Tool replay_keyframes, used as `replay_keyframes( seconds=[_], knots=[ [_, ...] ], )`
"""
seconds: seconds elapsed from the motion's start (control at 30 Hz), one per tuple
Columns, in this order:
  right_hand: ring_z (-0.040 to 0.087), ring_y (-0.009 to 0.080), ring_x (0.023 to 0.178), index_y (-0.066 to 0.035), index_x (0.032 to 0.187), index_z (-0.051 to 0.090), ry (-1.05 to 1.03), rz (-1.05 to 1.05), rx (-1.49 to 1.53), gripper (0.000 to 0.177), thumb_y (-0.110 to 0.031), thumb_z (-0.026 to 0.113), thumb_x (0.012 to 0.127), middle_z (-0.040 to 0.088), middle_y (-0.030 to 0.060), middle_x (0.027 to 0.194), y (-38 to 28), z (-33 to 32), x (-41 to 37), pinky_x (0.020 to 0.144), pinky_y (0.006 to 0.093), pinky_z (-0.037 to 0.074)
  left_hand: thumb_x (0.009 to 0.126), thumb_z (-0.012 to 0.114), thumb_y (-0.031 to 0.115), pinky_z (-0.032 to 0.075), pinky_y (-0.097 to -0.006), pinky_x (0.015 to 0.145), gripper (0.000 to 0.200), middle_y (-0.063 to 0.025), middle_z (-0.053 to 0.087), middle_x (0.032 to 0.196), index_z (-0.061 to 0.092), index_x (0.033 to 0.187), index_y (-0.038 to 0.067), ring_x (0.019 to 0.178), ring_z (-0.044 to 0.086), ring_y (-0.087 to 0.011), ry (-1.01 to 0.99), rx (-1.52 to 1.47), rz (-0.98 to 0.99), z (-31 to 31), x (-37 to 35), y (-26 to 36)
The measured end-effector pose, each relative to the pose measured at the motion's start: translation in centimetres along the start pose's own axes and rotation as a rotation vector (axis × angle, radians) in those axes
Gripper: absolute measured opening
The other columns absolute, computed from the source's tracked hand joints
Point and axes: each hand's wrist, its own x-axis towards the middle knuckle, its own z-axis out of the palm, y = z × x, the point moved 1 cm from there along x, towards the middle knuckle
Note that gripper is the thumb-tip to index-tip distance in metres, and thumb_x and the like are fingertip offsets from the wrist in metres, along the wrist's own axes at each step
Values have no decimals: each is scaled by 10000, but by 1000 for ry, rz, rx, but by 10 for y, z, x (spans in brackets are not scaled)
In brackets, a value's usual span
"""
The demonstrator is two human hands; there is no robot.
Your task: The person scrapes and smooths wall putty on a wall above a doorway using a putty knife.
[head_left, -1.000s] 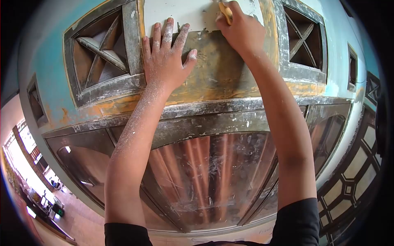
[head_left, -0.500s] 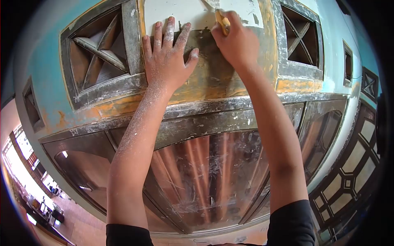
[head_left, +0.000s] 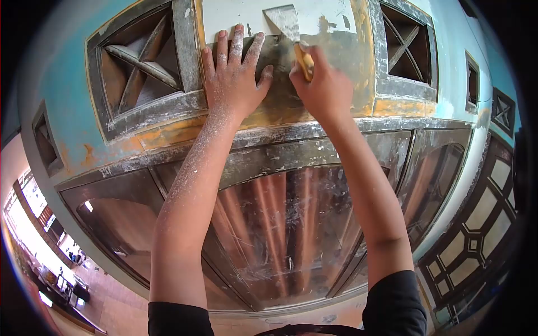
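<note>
Scraping is the step in hand, we judge: our right hand (head_left: pixel 324 89) has its grip clenched on the scraper (head_left: pixel 287 28), blade laid on the panel (head_left: pixel 343 61) at the lower edge of the white patch (head_left: pixel 235 14). Our left hand (head_left: pixel 232 84) lies flat and released just beside it, fingertips touching the patch. A next stroke would call for a flat blade and steady pressure. Room is narrow: the left vent (head_left: pixel 140 67) and right vent (head_left: pixel 404 45) bound the panel, the ledge (head_left: pixel 269 151) runs below, and the left hand crowds the blade.
</note>
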Motion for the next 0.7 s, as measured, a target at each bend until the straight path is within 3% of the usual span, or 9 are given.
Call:
replay_keyframes(
  seconds=[0.23,0.3,0.37,0.4,0.43,0.5,0.53,0.63,0.7],
  knots=[
    [710,388,697,-180,1203,563,42,-42,8,347,-345,665,916,714,132,739,-16,-1,37,605,508,546,1018,513,467,130,-615,1246,622,-88,259,1694,377,1597,285,1568,196,-351,11,1,24,0,-4,-1],
    [701,408,703,-187,1236,535,-13,2,180,367,-343,653,925,717,144,758,-19,-6,27,615,513,542,1045,463,476,113,-621,1244,591,-93,261,1694,379,1596,277,1568,194,-353,-6,-12,16,1,-13,3],
    [693,423,704,-182,1259,516,-45,22,225,379,-353,640,945,711,154,750,-20,-9,10,629,525,533,1063,404,523,100,-649,1234,566,-110,273,1687,438,1564,260,1571,175,-369,-37,-241,45,4,-27,11],
    [688,427,697,-171,1257,519,-112,53,373,372,-363,632,959,708,154,745,-19,-6,-1,630,532,524,1100,346,489,214,-561,1230,548,-149,380,1619,451,1553,199,1516,323,-316,0,-501,3,0,-35,22],
    [682,432,690,-160,1255,523,-182,84,523,367,-372,624,973,705,155,741,-21,-6,-10,632,539,515,1100,346,489,214,-561,1230,548,-149,380,1619,451,1553,199,1516,323,-316,-2,-498,-3,-13,-40,32],
    [678,434,704,-129,1287,519,-273,123,604,352,-353,572,1021,705,172,762,-23,-6,-25,646,528,502,1116,324,486,342,-420,1175,578,-154,480,1509,464,1529,107,1399,465,-238,-457,-1310,-435,-31,-48,50],
    [676,436,713,-119,1305,513,-254,114,733,340,-325,547,1037,700,179,767,-24,-4,-30,651,517,498,1121,347,475,430,-316,1060,584,-130,564,1372,457,1498,43,1216,556,-179,-277,-1373,-473,-36,-50,59],
    [674,446,790,-101,1364,489,-321,146,980,335,-251,491,1065,693,217,837,-32,-7,-41,700,485,495,1131,287,464,389,-365,1131,620,-136,536,1471,390,1543,12,1329,519,-223,-138,-1610,-661,-39,-41,63],
    [675,449,865,-103,1385,480,-364,-10,1053,356,-251,495,1061,688,248,913,-36,-4,-43,761,474,498,1131,344,376,449,-347,1066,556,-160,546,1453,350,1566,29,1270,560,-210,-77,-1788,-663,-47,-32,60]
  ],
)
